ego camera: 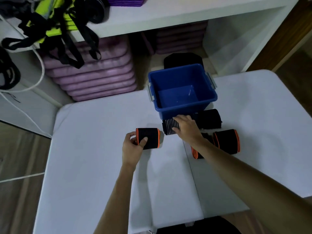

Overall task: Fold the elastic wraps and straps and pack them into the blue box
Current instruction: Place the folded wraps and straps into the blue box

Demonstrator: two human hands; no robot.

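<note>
A white table (94, 166) fills most of the view, with white shelving (152, 16) behind it holding stacked purple cushions (91, 78) below and a tangle of black and neon-yellow straps (55, 22) hanging off the upper shelf at the left. At the table's far edge stands the blue box (182, 92), open-topped with nothing visible inside it and grey latches on its sides. Just in front of the box lies a folded black wrap (209, 119), and touching its left end is a black wrap with white stripes (168, 127). The right hand (185, 127) lies on this striped wrap, fingers spread and fairly straight across it, pressing down rather than curled around it. Nearer the person and to the right sits a rolled black wrap with orange edging (227, 141), with another orange-edged piece (197, 153) partly hidden under the right forearm. To the left, apart from the others, a third orange-edged rolled wrap (150, 138) rests on the table, and the left hand (133, 147) pinches its left end between thumb and curled fingers.
</note>
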